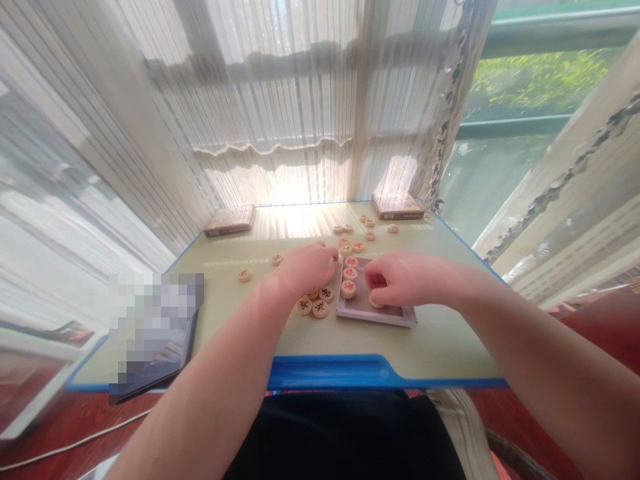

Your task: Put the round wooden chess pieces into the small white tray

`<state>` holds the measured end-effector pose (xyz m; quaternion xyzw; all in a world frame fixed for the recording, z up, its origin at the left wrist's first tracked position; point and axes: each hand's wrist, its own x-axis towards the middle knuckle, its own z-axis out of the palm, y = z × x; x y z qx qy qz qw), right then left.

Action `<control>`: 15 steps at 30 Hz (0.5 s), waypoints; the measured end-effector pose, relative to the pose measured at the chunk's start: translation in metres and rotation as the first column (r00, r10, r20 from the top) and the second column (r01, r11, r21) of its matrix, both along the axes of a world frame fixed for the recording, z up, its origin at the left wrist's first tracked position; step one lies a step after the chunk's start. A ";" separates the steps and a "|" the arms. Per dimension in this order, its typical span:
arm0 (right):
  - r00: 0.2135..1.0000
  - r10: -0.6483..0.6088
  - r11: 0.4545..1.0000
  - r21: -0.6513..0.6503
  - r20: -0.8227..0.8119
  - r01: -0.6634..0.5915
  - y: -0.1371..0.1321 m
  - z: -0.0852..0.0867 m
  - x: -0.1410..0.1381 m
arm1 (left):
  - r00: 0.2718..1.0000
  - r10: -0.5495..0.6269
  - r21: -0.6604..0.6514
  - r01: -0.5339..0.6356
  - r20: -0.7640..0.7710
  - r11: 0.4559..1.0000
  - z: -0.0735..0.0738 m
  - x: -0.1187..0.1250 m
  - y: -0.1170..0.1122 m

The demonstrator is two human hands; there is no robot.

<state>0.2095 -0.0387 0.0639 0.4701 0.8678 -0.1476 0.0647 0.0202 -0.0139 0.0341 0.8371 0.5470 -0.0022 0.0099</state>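
Observation:
Round wooden Chinese chess pieces with red and black characters lie about the table. A shallow open box [367, 319] holds a column of red-marked pieces [350, 274] along its left side. My right hand [395, 277] is closed, its fingertips on a chess piece [377, 303] inside the box. Just left of the box, my left hand [311, 265] is above the table with its fingers curled; whatever they hold is hidden. Several black-marked pieces [320, 308] sit close together below it. Beyond the box lie more pieces [345, 249].
Two flat boxes [231, 220] [399, 206] rest at the table's far corners. A dark-edged tablet [186, 340], partly blurred, stands at the left. The table [235, 327] has a blue front trough [330, 372]. Sheer curtains [280, 107] hang behind it.

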 end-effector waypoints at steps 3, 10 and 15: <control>1.000 0.001 1.000 -0.013 0.024 0.000 0.000 -0.002 -0.001 | 1.000 0.000 0.002 0.000 -0.001 1.000 -0.001 0.000 0.000; 0.999 0.019 1.000 0.022 0.047 -0.020 -0.004 -0.002 -0.004 | 1.000 -0.007 0.006 0.007 0.000 1.000 -0.002 -0.001 0.001; 0.999 0.033 0.993 0.113 0.035 -0.037 -0.003 -0.002 -0.001 | 1.000 -0.023 0.015 0.023 0.009 1.000 -0.003 -0.002 0.002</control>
